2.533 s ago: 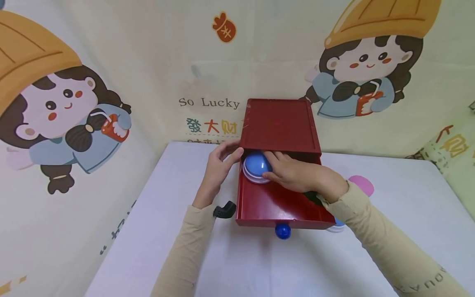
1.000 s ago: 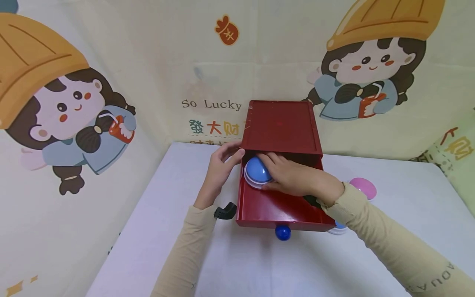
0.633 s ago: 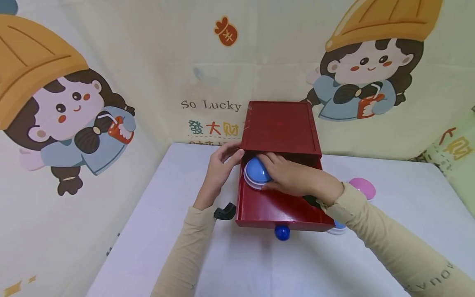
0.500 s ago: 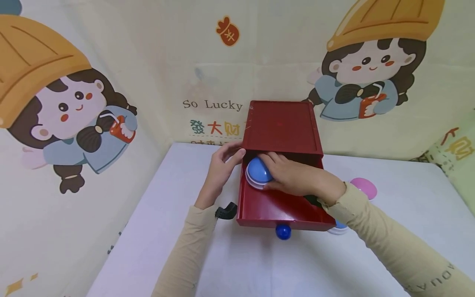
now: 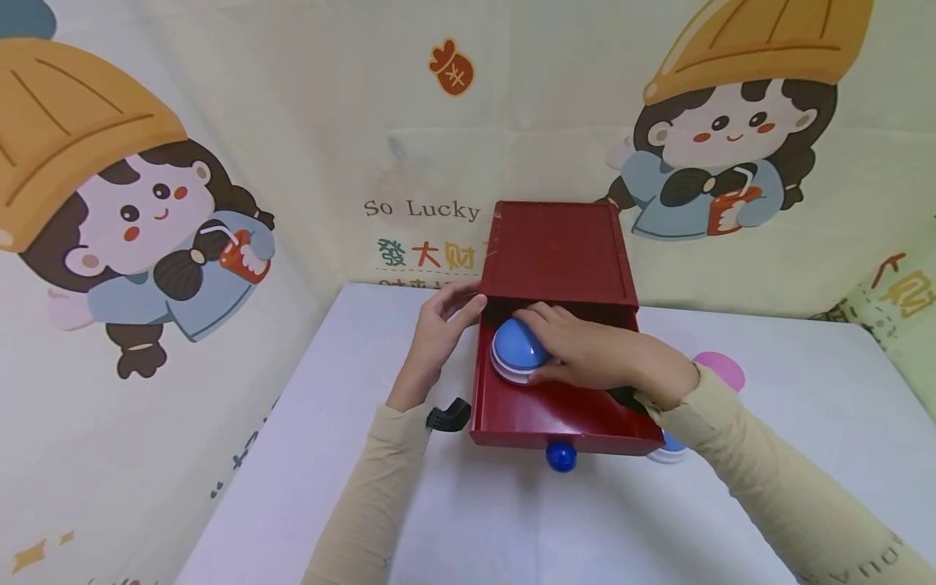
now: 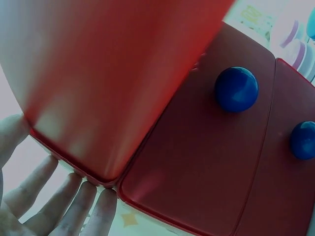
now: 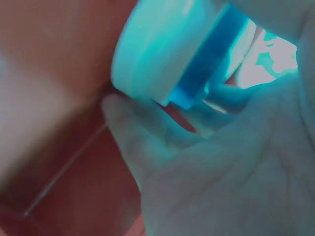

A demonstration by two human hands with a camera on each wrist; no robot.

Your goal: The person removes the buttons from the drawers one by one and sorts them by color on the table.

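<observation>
A red drawer cabinet (image 5: 559, 252) stands on the white table with its top drawer (image 5: 541, 418) pulled out, a blue knob (image 5: 561, 457) on its front. Inside the drawer, my right hand (image 5: 595, 349) grips a round push button (image 5: 521, 345) with a blue dome and white base, fingers over the far side and thumb at the near rim. The right wrist view shows the button (image 7: 152, 54) tilted, the fingers curled along it. My left hand (image 5: 439, 333) rests against the cabinet's left side; its straight fingers (image 6: 64, 196) touch the edge in the left wrist view.
To the right of the cabinet lie a pink-domed button (image 5: 720, 370) and another blue button (image 5: 669, 448), partly hidden by the drawer and right forearm. Lower drawer fronts with blue knobs (image 6: 236, 89) show in the left wrist view. A patterned cloth wall (image 5: 409, 146) stands behind.
The blue push button has come from the drawer's back left a little forward and to the right, with my right hand on it. My left hand stays at the cabinet's side.
</observation>
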